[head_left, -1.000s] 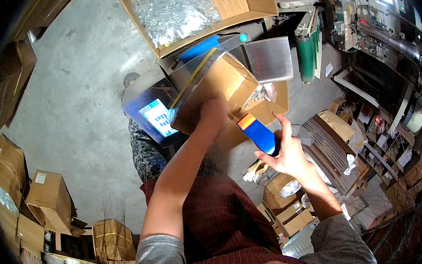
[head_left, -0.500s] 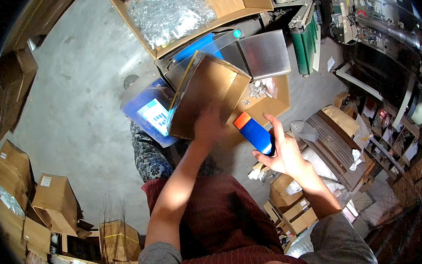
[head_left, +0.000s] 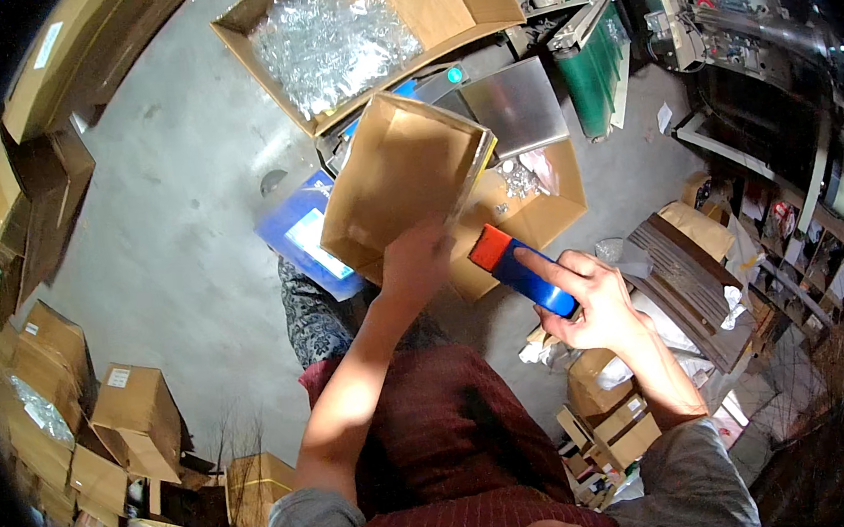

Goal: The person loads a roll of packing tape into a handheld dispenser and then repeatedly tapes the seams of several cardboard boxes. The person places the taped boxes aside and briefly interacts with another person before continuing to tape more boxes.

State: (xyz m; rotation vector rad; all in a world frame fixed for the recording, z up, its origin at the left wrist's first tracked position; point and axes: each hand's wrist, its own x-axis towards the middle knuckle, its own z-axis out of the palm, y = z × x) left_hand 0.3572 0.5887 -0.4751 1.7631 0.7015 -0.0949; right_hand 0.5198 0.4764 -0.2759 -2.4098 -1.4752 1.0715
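Note:
A small open cardboard box (head_left: 402, 155) is in front of me, its inside bare and facing up. My left hand (head_left: 415, 264) is closed at the near side of this box, with its fingers curled by the rim. In my right hand (head_left: 596, 298) is a blue block-shaped hand tool with an orange-red end (head_left: 534, 279), its index finger stretched along the top. The orange-red end points up and left, toward the box, apart from it. Beneath and to the right sits another cardboard box (head_left: 557, 196) with small shiny metal pieces (head_left: 523, 176) in it.
Farther off stands a large carton (head_left: 465, 4) full of clear plastic packets (head_left: 333, 45). A blue container (head_left: 283, 225) is left of the small box, and a metal plate (head_left: 519, 104) lies behind it. A green conveyor belt (head_left: 592, 78) stands at the right; cartons (head_left: 135, 419) are stacked lower left.
The small box has tipped so that its inside now shows more fully. My right hand has shifted slightly right and down with the blue tool, its index finger now laid along it.

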